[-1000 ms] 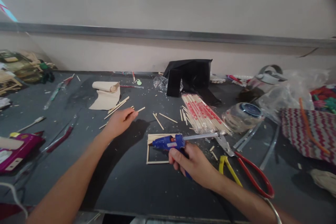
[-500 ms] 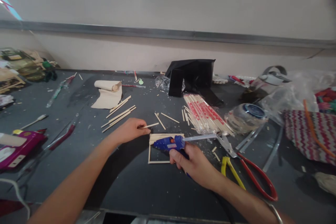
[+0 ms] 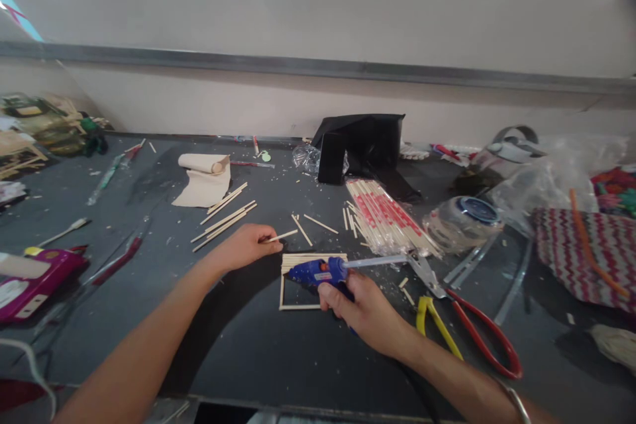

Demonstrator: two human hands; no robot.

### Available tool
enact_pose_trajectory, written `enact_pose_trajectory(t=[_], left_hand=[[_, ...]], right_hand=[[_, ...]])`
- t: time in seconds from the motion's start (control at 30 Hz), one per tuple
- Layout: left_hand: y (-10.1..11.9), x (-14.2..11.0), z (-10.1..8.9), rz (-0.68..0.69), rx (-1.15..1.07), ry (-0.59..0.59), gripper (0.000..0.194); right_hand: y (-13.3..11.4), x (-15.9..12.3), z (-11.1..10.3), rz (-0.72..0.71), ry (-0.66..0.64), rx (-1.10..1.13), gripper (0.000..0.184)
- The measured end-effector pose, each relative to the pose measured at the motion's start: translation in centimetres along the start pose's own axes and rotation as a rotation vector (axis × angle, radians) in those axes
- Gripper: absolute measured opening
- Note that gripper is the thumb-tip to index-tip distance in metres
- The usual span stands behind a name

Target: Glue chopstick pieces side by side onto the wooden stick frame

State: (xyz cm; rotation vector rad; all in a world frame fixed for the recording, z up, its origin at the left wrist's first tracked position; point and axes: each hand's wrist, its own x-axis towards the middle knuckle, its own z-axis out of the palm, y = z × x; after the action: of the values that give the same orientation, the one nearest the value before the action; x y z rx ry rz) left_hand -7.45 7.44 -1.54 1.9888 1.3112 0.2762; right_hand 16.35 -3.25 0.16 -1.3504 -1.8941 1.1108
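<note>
My left hand (image 3: 253, 242) pinches a thin wooden stick (image 3: 283, 236), which points right, just beyond the top left corner of a small stick frame. That frame (image 3: 281, 291) lies flat on the dark table, with several sticks laid side by side along its far edge. In my right hand (image 3: 360, 301) is a blue hot glue gun (image 3: 318, 271), fingers wrapped round its handle. Its nozzle is at the frame's left side, close to the laid sticks; whether it touches them I cannot tell. A clear glue stick (image 3: 377, 261) juts out of the gun's back. The gun hides the frame's right part.
Loose sticks (image 3: 226, 224) lie left of the frame, near a rolled cloth (image 3: 203, 179). Behind it are a black phone (image 3: 332, 158) and a bag of sticks (image 3: 387, 215). Red-handled pliers (image 3: 484, 331), a yellow-handled tool (image 3: 437, 324) and a jar (image 3: 464, 222) are at right.
Both hands keep their holds on the stick and the glue gun and have hardly moved. The whole view has shifted very slightly.
</note>
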Motion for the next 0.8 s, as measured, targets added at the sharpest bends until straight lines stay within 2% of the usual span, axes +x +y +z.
enact_pose_trajectory(t=[0.8], left_hand=[[0.18,0.02,-0.01,0.021,0.041,-0.005,0.031]], right_hand=[[0.29,0.19,0.2,-0.042,0.013,-0.029,0.031]])
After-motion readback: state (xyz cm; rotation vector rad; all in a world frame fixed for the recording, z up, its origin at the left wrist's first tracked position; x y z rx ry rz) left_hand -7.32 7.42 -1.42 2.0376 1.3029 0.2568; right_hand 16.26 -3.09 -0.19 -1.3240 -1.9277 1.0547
